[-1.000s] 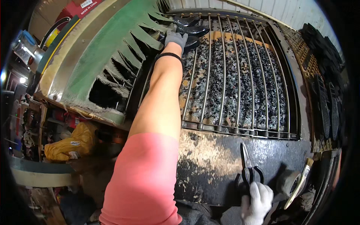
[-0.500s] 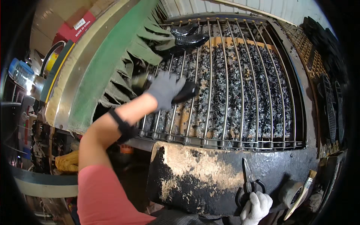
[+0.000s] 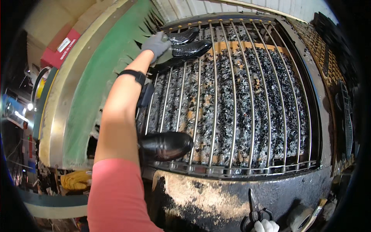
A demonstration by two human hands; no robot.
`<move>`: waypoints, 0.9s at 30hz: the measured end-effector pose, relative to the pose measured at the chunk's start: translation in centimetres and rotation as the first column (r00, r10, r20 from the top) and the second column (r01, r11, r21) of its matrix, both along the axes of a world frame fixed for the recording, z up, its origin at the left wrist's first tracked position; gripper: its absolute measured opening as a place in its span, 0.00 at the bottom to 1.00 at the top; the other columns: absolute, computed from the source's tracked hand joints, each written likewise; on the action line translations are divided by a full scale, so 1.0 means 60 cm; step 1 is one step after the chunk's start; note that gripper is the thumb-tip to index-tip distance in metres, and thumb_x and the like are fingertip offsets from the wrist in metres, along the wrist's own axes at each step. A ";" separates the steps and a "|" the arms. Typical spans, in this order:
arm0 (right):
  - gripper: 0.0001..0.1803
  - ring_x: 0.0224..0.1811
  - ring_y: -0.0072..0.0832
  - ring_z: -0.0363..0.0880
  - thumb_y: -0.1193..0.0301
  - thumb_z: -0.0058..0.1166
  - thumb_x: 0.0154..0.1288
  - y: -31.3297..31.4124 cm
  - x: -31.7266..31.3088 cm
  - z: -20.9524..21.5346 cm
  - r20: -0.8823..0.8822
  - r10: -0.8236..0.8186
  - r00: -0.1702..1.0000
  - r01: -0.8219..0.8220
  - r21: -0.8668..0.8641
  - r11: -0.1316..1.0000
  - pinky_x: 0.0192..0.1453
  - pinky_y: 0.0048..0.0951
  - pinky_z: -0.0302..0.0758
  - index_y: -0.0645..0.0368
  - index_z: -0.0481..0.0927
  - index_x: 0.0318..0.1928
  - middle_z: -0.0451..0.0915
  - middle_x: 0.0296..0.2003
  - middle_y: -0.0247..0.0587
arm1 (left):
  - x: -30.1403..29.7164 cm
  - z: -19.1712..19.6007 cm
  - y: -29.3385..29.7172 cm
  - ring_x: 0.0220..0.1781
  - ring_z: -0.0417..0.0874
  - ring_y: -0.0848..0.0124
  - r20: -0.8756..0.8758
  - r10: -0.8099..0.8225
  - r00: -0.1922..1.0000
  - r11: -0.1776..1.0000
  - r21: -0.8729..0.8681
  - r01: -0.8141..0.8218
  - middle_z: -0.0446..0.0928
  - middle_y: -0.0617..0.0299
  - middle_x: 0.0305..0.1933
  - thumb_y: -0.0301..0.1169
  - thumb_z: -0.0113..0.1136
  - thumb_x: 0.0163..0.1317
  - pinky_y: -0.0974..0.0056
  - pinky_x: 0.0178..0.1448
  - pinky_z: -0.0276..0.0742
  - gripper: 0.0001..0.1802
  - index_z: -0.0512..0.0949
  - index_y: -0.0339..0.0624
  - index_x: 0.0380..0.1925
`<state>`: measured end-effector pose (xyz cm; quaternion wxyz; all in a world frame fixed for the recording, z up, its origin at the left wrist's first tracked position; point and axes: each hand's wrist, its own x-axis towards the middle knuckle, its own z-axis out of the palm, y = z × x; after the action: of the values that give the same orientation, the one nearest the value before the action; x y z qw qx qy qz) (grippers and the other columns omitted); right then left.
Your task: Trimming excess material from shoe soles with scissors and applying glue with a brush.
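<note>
My left hand (image 3: 156, 45), in a grey glove, reaches to the far left of a metal bar rack (image 3: 233, 116). It is at the rear end of a glossy black shoe (image 3: 192, 49); its fingertips are partly hidden. A second black shoe (image 3: 183, 36) lies just beyond, and another (image 3: 167, 146) rests across the bars at the near left, by my forearm. At the lower edge, my right hand (image 3: 266, 226) wears a white glove with its fingers curled. It is beside the handles of black-handled scissors (image 3: 255, 210); what it grips is hidden.
Left of the rack rises a green covering (image 3: 100, 77) with fringed strips. Dark curled scraps (image 3: 247, 104) lie beneath the bars. On the worn board (image 3: 208, 197) in front stand a tape roll (image 3: 299, 216) and a brush (image 3: 315, 214). A dark mesh rack (image 3: 315, 50) borders the right.
My left hand has gone from mid-rack to the far shoes. The shoe formerly beside it now sits at the near left. The whole view has shifted; my right hand stays by the scissors.
</note>
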<state>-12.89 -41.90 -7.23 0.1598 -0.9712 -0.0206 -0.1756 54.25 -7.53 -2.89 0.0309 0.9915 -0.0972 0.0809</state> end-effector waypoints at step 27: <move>0.21 0.35 0.42 0.77 0.75 0.62 0.41 0.004 -0.003 -0.003 -0.117 -0.090 0.989 0.103 0.110 0.989 0.42 0.44 0.68 0.54 0.83 0.41 0.79 0.36 0.40 | -0.016 -0.076 -0.030 0.50 0.85 0.62 -0.248 -0.302 0.920 0.909 -0.365 0.200 0.84 0.49 0.50 0.34 0.81 0.45 0.60 0.57 0.80 0.37 0.76 0.36 0.57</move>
<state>-13.07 -41.68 -7.39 0.2080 -0.9685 0.0459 -0.1294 53.30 -9.36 -7.46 0.2221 0.9515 -0.2046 -0.0595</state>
